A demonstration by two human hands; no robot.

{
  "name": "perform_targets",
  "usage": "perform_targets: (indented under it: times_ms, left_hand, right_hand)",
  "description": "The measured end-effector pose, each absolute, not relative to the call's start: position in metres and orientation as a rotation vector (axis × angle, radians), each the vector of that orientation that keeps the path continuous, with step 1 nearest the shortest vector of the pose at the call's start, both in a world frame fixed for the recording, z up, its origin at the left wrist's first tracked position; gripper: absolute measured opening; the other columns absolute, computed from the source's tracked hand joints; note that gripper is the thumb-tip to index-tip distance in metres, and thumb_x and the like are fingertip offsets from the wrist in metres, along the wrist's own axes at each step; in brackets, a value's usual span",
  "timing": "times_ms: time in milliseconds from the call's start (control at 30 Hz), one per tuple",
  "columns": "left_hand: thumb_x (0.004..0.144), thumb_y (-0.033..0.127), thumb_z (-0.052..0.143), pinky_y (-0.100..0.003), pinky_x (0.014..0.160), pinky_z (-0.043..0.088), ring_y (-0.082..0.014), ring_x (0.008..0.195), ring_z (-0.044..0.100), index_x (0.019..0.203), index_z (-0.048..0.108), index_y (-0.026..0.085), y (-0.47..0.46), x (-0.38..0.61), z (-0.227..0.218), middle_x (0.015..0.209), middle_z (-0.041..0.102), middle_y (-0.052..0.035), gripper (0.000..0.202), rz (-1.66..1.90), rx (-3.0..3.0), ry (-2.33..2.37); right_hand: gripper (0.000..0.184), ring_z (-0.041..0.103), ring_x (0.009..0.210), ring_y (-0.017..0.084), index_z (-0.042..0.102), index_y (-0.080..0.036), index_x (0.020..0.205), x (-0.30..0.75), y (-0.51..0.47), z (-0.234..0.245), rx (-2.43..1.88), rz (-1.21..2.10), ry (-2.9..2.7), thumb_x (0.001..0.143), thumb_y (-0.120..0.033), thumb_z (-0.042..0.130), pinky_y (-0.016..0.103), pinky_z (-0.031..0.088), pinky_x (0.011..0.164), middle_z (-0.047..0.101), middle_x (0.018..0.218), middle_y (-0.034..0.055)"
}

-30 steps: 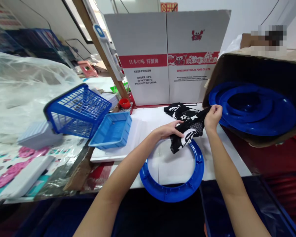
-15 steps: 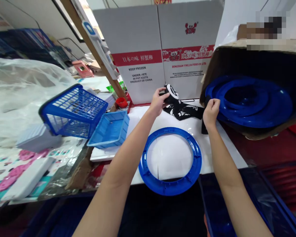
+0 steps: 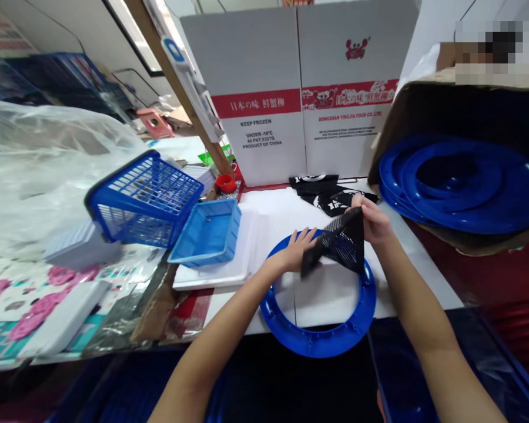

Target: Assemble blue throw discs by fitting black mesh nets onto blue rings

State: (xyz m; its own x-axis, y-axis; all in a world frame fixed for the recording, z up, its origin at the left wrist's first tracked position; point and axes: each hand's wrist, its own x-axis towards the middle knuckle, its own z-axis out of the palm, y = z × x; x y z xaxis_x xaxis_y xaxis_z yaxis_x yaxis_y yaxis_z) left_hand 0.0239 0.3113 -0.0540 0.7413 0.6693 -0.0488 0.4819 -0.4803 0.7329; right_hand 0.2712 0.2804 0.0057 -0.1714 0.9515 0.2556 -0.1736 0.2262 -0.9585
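Note:
A black mesh piece (image 3: 342, 236) hangs at a slant over the far part of a blue plastic ring (image 3: 318, 345), which lies flat at the bench's front edge. My right hand (image 3: 372, 222) is closed on its upper right corner. Beside its lower left end is my left hand (image 3: 298, 252), above the ring's left side with fingers stretched and spread. That end is blurred, and I cannot tell whether the left palm touches it. Behind, black strips with white print (image 3: 321, 195) lie loosely on the white surface.
A white carton (image 3: 264, 64) stands at the back. On the right, an open cardboard box (image 3: 423, 100) holds several blue rings (image 3: 449, 182). A light blue tray (image 3: 207, 235), blue basket (image 3: 147, 197) and red cup (image 3: 226, 183) are on the left.
The black piece with a white print has left my left hand and lies at the back. My right hand has brought the black mesh over the ring; my left hand has come nearer and spread.

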Motion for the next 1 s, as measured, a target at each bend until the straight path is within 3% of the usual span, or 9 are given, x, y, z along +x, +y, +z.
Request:
perform_targets:
  times_ms: [100, 233, 300, 400, 567, 667, 800, 933, 1000]
  left_hand:
    - [0.070, 0.032, 0.094, -0.069, 0.134, 0.001, -0.0491, 0.169, 0.011, 0.158, 0.053, 0.025, 0.319, 0.028, -0.055, 0.181, 0.027, -0.0184, 0.097, 0.161, 2.292, 0.805]
    - [0.067, 0.037, 0.096, -0.064, 0.136, -0.004, -0.0442, 0.168, 0.020, 0.156, 0.057, 0.028, 0.326, 0.037, -0.053, 0.176, 0.038, -0.0150, 0.097, 0.321, 2.239, 0.731]
    - [0.071, 0.033, 0.091, -0.061, 0.137, -0.001, -0.0421, 0.165, 0.028, 0.148, 0.065, 0.027, 0.322, 0.035, -0.050, 0.169, 0.050, -0.0132, 0.082, 0.481, 2.125, 0.685]
    - [0.079, 0.031, 0.080, -0.054, 0.134, 0.026, -0.0391, 0.153, 0.048, 0.130, 0.077, 0.026, 0.311, 0.024, -0.042, 0.151, 0.068, -0.0098, 0.051, 0.595, 1.901, 0.580]
    - [0.073, 0.043, 0.085, -0.042, 0.098, 0.056, -0.0329, 0.103, 0.073, 0.092, 0.079, 0.019, 0.303, 0.005, -0.020, 0.097, 0.079, -0.0073, 0.031, 0.580, 1.507, 0.515]
    - [0.071, 0.043, 0.087, -0.033, 0.081, 0.054, -0.0238, 0.084, 0.069, 0.089, 0.071, 0.017, 0.305, -0.001, -0.013, 0.088, 0.074, -0.0050, 0.036, 0.510, 1.374, 0.489]
    - [0.069, 0.028, 0.081, -0.028, 0.074, 0.047, -0.0184, 0.080, 0.060, 0.082, 0.054, 0.022, 0.310, 0.003, -0.024, 0.083, 0.064, 0.0012, 0.030, 0.605, 1.535, 0.646]
    - [0.066, 0.022, 0.081, -0.030, 0.075, 0.047, -0.0192, 0.078, 0.059, 0.090, 0.055, 0.023, 0.316, 0.005, -0.039, 0.083, 0.064, 0.0027, 0.035, 0.617, 1.625, 0.867]
    - [0.067, 0.028, 0.087, -0.031, 0.073, 0.049, -0.0195, 0.074, 0.062, 0.097, 0.056, 0.024, 0.317, -0.001, -0.036, 0.082, 0.066, 0.0027, 0.043, 0.540, 1.532, 0.872]
  right_hand:
    - [0.054, 0.070, 0.085, 0.025, 0.061, -0.025, 0.088, 0.261, 0.283, 0.004, -0.932, 1.134, -1.556, 0.086, -0.077, 0.073, 0.043, 0.061, 0.083, 0.072, 0.089, 0.0059]
    - [0.047, 0.067, 0.120, 0.032, 0.074, -0.027, 0.101, 0.238, 0.292, -0.006, -0.918, 0.629, -1.853, 0.083, -0.070, 0.081, 0.049, 0.054, 0.108, 0.072, 0.127, 0.0111]
    - [0.039, 0.066, 0.111, 0.030, 0.076, -0.028, 0.099, 0.228, 0.293, -0.012, -0.903, 0.477, -1.898, 0.090, -0.066, 0.075, 0.048, 0.055, 0.101, 0.070, 0.119, 0.0112]
    - [0.041, 0.064, 0.089, 0.026, 0.075, -0.028, 0.092, 0.220, 0.289, -0.017, -1.017, 0.405, -1.800, 0.102, -0.065, 0.059, 0.044, 0.056, 0.086, 0.067, 0.093, 0.0080]
    - [0.052, 0.067, 0.084, 0.024, 0.063, -0.028, 0.100, 0.216, 0.287, -0.020, -1.094, 0.798, -1.415, 0.092, -0.080, 0.064, 0.039, 0.058, 0.079, 0.073, 0.097, 0.0059]
    - [0.059, 0.072, 0.090, 0.023, 0.060, -0.028, 0.103, 0.215, 0.292, -0.021, -1.050, 1.156, -1.302, 0.085, -0.082, 0.071, 0.037, 0.060, 0.078, 0.077, 0.113, 0.0078]
    - [0.072, 0.073, 0.080, 0.023, 0.064, -0.024, 0.111, 0.218, 0.296, -0.025, -1.163, 1.627, -1.275, 0.084, -0.092, 0.062, 0.033, 0.060, 0.068, 0.079, 0.099, 0.0080]
    - [0.058, 0.072, 0.079, 0.020, 0.072, -0.020, 0.107, 0.227, 0.296, -0.028, -1.319, 1.692, -1.557, 0.074, -0.064, 0.092, 0.027, 0.059, 0.065, 0.079, 0.093, 0.0036]
    - [0.050, 0.071, 0.072, 0.018, 0.074, -0.020, 0.108, 0.236, 0.296, -0.026, -1.351, 1.766, -1.689, 0.074, -0.050, 0.095, 0.026, 0.058, 0.060, 0.079, 0.090, 0.0022]
